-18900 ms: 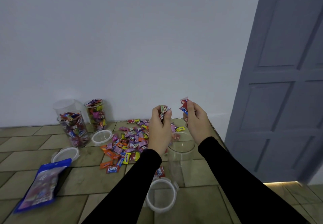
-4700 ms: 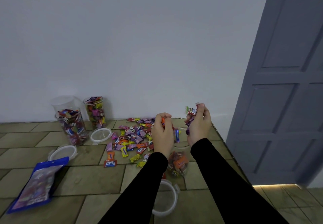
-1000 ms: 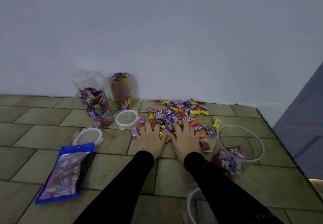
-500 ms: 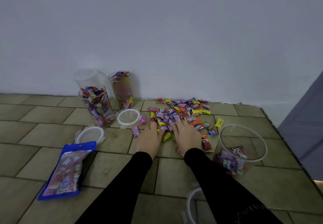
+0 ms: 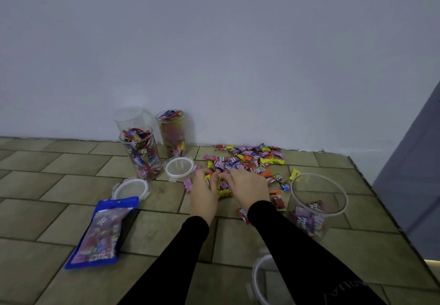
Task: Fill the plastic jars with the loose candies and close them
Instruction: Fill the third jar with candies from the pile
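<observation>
Both the left hand (image 5: 204, 191) and the right hand (image 5: 248, 187) lay palm-down on the near edge of the loose candies (image 5: 247, 162), fingers curling to gather; whether either already held any could not be told. A hasty scoop could scatter wrappers or tip the barely filled open jar (image 5: 317, 206) just right of them.

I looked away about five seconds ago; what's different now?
Both hands, left hand and right hand, dropped from above the clear plastic jar to the loose wrapped candies, fingers gathering them. Filled jars, lids and blue pouch stayed.
</observation>
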The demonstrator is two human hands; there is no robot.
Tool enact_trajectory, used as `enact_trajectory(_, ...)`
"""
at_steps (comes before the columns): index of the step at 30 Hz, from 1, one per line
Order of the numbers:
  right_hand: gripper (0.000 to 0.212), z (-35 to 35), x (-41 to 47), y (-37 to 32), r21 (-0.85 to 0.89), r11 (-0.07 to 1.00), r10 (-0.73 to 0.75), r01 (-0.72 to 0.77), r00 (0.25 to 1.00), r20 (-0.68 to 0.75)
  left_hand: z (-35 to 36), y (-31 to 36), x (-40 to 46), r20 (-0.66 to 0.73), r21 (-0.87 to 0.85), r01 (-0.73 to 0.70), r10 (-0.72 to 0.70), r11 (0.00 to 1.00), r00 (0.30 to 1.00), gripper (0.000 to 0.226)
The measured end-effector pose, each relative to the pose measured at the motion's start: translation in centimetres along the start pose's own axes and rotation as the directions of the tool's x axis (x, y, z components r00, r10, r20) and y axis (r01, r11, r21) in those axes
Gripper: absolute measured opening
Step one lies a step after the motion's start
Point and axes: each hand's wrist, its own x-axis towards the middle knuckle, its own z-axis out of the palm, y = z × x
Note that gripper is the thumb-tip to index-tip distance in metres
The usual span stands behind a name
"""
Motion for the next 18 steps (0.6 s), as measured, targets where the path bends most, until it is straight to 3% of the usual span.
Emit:
enact_trajectory(8,0.029,-5.8,1.9,-1.2,0.034,0.988,-0.152,0.151,0.988,0.028,-0.9,5.1,-0.9,-0.137,-0.290,0.017,-0.059,0.957,0.989,0.022)
enact_trajectory(12,0.049,-10.4,2.9,-0.9,0.217,0.973,0.109,-0.073,0.981,-0.159,-0.8,7.5,-1.5,-0.175,-0.357,-0.019,-0.047,0.934,0.983,0.023)
enact_trajectory(18,0.051,-14.1,1.5,2.9,0.551,0.802,0.392,-0.230,0.899,-0.195,0.6,11.5,-3.4,-0.113,-0.430,-0.029,-0.022,0.902,0.993,0.022)
